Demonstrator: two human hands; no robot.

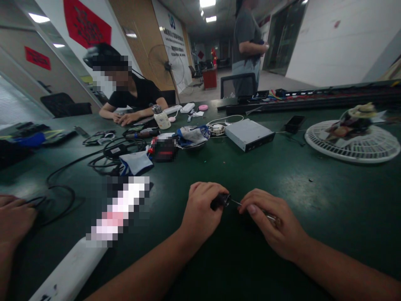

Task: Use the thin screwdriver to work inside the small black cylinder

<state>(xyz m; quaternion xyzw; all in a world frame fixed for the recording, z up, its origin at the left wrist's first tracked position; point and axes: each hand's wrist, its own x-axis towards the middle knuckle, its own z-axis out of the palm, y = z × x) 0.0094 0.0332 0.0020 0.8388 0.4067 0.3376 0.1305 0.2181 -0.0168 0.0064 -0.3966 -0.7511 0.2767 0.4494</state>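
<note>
My left hand (202,209) is closed around a small black cylindrical part (224,199), its open end turned to the right. My right hand (274,221) grips a screwdriver (275,220) with a thin metal shaft and a yellowish-brown handle, partly covered by the palm. The shaft points left and its tip reaches the mouth of the black part; whether it goes inside I cannot tell. Both hands are held low over the dark green table (250,167).
Left of my arm lies a long white object (67,267); a co-worker's hand (15,219) is beyond it. Black cables (103,156), a cloth glove (137,162), a disc drive (249,133) and a white fan grille (354,142) lie farther back. A person sits across the table; another stands behind.
</note>
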